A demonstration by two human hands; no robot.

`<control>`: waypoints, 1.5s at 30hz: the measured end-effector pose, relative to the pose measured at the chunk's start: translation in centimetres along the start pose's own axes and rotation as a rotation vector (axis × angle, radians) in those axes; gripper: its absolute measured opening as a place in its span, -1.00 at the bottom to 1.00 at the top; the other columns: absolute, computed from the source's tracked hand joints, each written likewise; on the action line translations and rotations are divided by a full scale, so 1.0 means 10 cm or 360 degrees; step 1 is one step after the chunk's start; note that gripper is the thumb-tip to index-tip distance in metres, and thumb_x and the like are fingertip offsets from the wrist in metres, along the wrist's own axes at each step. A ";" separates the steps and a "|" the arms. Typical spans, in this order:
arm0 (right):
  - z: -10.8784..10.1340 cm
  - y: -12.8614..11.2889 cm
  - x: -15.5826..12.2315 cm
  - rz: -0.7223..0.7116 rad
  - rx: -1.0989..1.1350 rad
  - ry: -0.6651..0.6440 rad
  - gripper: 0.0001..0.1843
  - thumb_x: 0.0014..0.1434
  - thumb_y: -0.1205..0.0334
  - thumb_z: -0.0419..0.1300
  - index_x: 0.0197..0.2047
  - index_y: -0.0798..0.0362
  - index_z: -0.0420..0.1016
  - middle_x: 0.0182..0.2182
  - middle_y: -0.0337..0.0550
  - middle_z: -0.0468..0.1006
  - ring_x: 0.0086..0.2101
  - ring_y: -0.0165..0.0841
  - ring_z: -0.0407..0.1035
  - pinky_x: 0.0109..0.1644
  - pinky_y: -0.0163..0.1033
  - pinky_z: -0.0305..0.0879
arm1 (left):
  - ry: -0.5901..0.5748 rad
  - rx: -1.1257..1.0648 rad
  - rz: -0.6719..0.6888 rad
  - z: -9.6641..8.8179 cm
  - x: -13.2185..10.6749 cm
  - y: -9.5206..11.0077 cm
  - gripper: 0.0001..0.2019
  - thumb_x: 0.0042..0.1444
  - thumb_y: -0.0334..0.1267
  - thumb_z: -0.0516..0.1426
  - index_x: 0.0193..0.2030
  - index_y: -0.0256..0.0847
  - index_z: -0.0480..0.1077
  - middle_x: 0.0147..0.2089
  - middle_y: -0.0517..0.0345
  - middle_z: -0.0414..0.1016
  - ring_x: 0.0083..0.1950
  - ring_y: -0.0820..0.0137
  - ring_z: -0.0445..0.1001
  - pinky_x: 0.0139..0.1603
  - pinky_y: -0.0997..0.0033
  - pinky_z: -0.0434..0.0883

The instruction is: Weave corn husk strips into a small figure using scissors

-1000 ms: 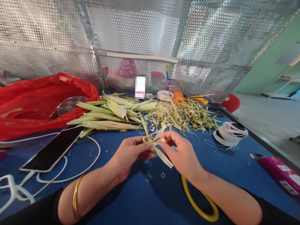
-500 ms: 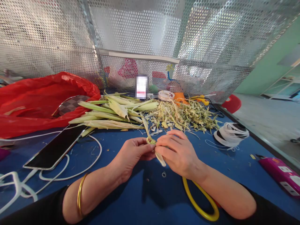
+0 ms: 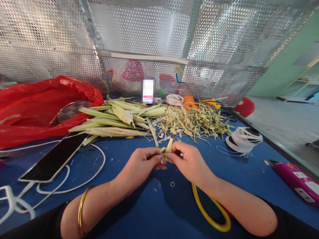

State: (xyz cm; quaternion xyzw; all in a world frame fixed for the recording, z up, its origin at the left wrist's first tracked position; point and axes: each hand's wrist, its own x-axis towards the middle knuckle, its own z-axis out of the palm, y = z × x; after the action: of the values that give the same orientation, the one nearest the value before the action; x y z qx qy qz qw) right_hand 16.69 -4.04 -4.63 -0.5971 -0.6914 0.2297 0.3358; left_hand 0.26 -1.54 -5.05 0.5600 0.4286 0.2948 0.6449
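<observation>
Between my two hands, over the middle of the blue table, is a small folded piece of corn husk (image 3: pixel 169 146), pale yellow-green. My left hand (image 3: pixel 142 162) pinches its left side between thumb and fingers. From the other side, my right hand (image 3: pixel 191 162) grips it with thumb and bent fingers, and one tip of the husk points up. Part of the fold is hidden behind the fingertips. Just beyond lies a pile of long husk leaves (image 3: pixel 117 121), with a heap of dry, shredded plant bits (image 3: pixel 199 121) on its right.
A red plastic bag (image 3: pixel 50 96), a phone (image 3: pixel 54 159) and a white cable (image 3: pixel 99 166) are at left. A small ring (image 3: pixel 172 183) and a yellow loop (image 3: pixel 211 222) lie near me. At right are a white cord spool (image 3: pixel 244 141) and a purple power strip (image 3: pixel 296 179).
The husk's free end pointed down toward me before and now stands up, away from me. My right hand has turned, its thumb now on the fold. The view has shifted slightly.
</observation>
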 end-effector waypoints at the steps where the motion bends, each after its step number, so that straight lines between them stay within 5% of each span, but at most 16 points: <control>1: 0.01 0.00 0.00 0.0035 0.0019 0.0000 -0.72 0.10 0.30 0.20 -0.57 0.04 0.20 -0.61 -0.35 0.29 -0.53 -0.46 0.15 -0.46 -0.33 0.05 | 0.0004 -0.0024 -0.0033 0.01 0.00 0.00 -0.79 -0.03 -0.21 0.21 -0.25 -0.24 0.55 -0.32 0.10 0.57 -0.30 0.36 0.52 -0.23 0.43 0.40; 7: 0.06 0.04 0.00 -0.0010 0.0155 0.0011 -0.77 0.18 0.24 0.14 -0.51 0.05 0.30 -0.57 -0.32 0.37 -0.52 -0.46 0.22 -0.45 -0.36 0.12 | 0.0173 -0.0211 -0.0165 0.03 -0.01 -0.01 -0.71 -0.16 -0.23 0.32 -0.24 -0.29 0.56 -0.34 0.07 0.59 -0.39 0.42 0.51 -0.29 0.46 0.41; 13: -0.02 0.05 -0.01 -0.0725 -0.0460 0.0369 -0.94 0.18 0.25 0.19 -0.34 0.02 0.44 -0.32 -0.18 0.52 -0.21 -0.29 0.36 -0.04 -0.12 0.13 | 0.0307 -0.0357 -0.0152 -0.02 0.00 0.06 -0.71 -0.17 -0.19 0.33 -0.30 -0.32 0.55 -0.35 -0.01 0.59 -0.39 0.39 0.52 -0.28 0.44 0.42; 16: 0.00 0.03 -0.05 -0.0901 -0.0801 0.0384 -0.84 0.25 0.33 0.09 -0.35 0.04 0.45 -0.36 -0.16 0.52 -0.25 -0.29 0.35 -0.09 -0.11 0.09 | 0.0322 -0.0424 -0.0178 -0.02 0.00 0.06 -0.71 -0.20 -0.21 0.35 -0.30 -0.31 0.56 -0.34 0.01 0.59 -0.37 0.42 0.51 -0.26 0.47 0.43; 21: 0.08 0.05 -0.08 -0.0855 -0.0983 0.0342 -0.75 0.29 0.32 -0.01 -0.39 0.09 0.40 -0.46 -0.13 0.47 -0.41 -0.33 0.29 -0.28 -0.18 0.04 | 0.0300 -0.0426 -0.0117 0.01 0.02 0.02 -0.70 -0.15 -0.20 0.33 -0.25 -0.29 0.55 -0.33 0.08 0.59 -0.33 0.44 0.50 -0.21 0.50 0.42; 28: 0.17 0.00 -0.15 -0.0622 -0.0509 0.0179 -0.82 0.22 0.36 0.06 -0.42 0.07 0.38 -0.56 -0.24 0.47 -0.53 -0.39 0.30 -0.31 -0.24 0.12 | 0.0326 -0.0362 -0.0047 0.04 0.02 -0.02 -0.71 -0.17 -0.18 0.32 -0.28 -0.29 0.56 -0.32 0.11 0.58 -0.34 0.43 0.46 -0.26 0.49 0.38; 34: 0.17 -0.02 -0.10 0.0187 0.0548 -0.0245 -0.79 0.20 0.17 0.12 -0.40 0.07 0.47 -0.52 -0.22 0.52 -0.48 -0.39 0.42 -0.35 -0.29 0.31 | 0.0439 -0.0417 0.0002 -0.04 0.04 0.00 -0.78 -0.09 -0.16 0.28 -0.37 -0.29 0.53 -0.44 0.15 0.49 -0.44 0.50 0.37 -0.44 0.56 0.27; 37: 0.16 -0.01 -0.03 0.0470 0.1061 -0.0194 -0.80 0.16 0.15 0.15 -0.31 0.10 0.50 -0.45 -0.19 0.53 -0.51 -0.41 0.43 -0.34 -0.27 0.37 | 0.0417 -0.0472 0.0001 -0.07 0.04 0.03 -0.79 -0.10 -0.15 0.28 -0.41 -0.28 0.51 -0.49 0.17 0.45 -0.47 0.52 0.34 -0.46 0.56 0.25; 41: 0.12 0.00 0.00 0.0362 0.1232 0.0264 -0.84 0.07 0.21 0.24 -0.26 0.07 0.52 -0.49 -0.24 0.52 -0.50 -0.40 0.43 -0.31 -0.24 0.40 | 0.0329 -0.0540 -0.0137 -0.06 0.03 0.03 -0.77 -0.12 -0.14 0.29 -0.38 -0.28 0.52 -0.43 0.14 0.49 -0.48 0.54 0.35 -0.45 0.55 0.25; 45: 0.08 -0.01 -0.03 -0.0050 0.0968 0.0329 -0.90 0.12 0.23 0.21 -0.34 0.02 0.56 -0.49 -0.22 0.50 -0.51 -0.40 0.41 -0.35 -0.24 0.40 | 0.0285 -0.0482 -0.0157 -0.05 0.02 0.02 -0.76 -0.10 -0.15 0.28 -0.35 -0.30 0.52 -0.44 0.14 0.50 -0.49 0.55 0.35 -0.48 0.56 0.22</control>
State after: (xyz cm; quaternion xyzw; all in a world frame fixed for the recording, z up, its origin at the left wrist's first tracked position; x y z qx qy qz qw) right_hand 16.03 -4.30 -5.13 -0.4789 -0.5624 0.3586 0.5707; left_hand -0.10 -1.07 -4.87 0.4062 0.4620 0.3727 0.6947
